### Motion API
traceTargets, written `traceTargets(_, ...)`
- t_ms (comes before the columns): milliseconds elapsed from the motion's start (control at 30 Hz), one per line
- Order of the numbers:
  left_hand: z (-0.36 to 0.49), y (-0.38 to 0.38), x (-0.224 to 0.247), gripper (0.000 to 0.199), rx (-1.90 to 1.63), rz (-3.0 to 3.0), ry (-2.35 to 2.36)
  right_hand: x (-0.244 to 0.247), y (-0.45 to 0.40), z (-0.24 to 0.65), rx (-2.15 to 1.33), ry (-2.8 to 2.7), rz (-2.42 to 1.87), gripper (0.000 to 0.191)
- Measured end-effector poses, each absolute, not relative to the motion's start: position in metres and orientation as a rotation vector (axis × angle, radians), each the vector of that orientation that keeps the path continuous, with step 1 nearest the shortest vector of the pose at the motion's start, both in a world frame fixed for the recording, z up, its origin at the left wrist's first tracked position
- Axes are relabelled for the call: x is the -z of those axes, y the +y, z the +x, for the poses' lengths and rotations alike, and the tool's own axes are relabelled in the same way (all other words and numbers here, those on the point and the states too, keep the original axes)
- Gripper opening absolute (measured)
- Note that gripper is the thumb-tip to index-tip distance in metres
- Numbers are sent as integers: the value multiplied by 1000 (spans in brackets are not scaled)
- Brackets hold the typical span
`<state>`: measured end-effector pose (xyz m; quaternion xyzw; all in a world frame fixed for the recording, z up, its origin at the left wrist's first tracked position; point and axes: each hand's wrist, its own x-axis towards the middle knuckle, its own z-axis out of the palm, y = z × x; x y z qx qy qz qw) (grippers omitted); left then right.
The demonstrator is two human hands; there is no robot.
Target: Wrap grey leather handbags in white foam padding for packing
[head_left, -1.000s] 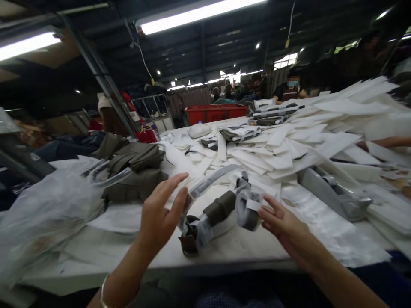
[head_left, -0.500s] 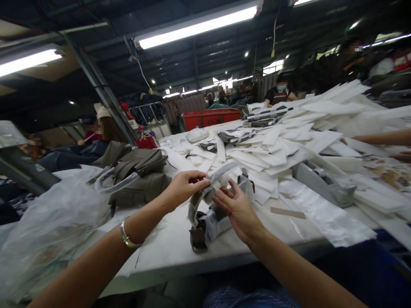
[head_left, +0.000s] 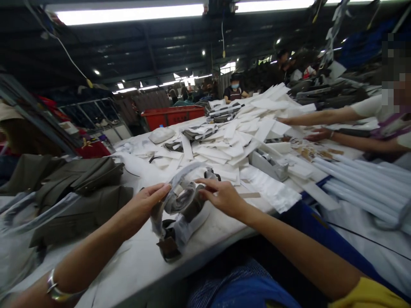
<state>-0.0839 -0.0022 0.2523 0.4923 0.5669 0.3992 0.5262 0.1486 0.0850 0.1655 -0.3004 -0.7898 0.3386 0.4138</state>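
A bag strap (head_left: 189, 169) in pale translucent wrapping is bent into a loop, with a coiled grey part (head_left: 180, 201) inside it. My left hand (head_left: 150, 199) pinches the left side of the loop between thumb and fingers. At the coil's right edge is my right hand (head_left: 221, 196), its index finger stretched along the top and the thumb below, with the edge between them. Dark ends (head_left: 170, 248) of the strap rest near the front of the white table (head_left: 135, 261). Slight blur hides the exact fingertip contact.
Olive-grey bags (head_left: 86, 188) with wrapped handles lie at left. White strips (head_left: 237, 137) are heaped beyond my hands. A co-worker's arms (head_left: 340, 117) reach in from the right, near bundled white tubes (head_left: 369, 184). A red bin (head_left: 173, 115) stands behind the table.
The view has swung right, bringing the co-worker and tubes into sight. My right index finger has straightened, and my hands are farther apart, showing more of the coil.
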Motion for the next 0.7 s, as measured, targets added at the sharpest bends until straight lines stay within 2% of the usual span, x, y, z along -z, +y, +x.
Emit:
traceTargets(100, -84, 1, -251, 43, -1089, 1106, 1404, -126, 119, 208, -464, -2225, -1260, 26)
traceTargets(300, -80, 24, -255, 40, -1424, 1033, 1396, -57, 151, 281, -360, -2357, -1652, 23)
traceTargets(400, -70, 26, -252, 42, -1456, 1085, 1368, -46, 157, 286, -355, -2361, -1742, 21)
traceTargets(567, -57, 8, -237, 40, -1238, 1211, 1383, -48, 174, 290, -481, -2346, -1792, 14)
traceTargets(700, -57, -4, -233, 41, -1221, 1235, 1442, -49, 179, 294, -595, -2298, -1743, 15)
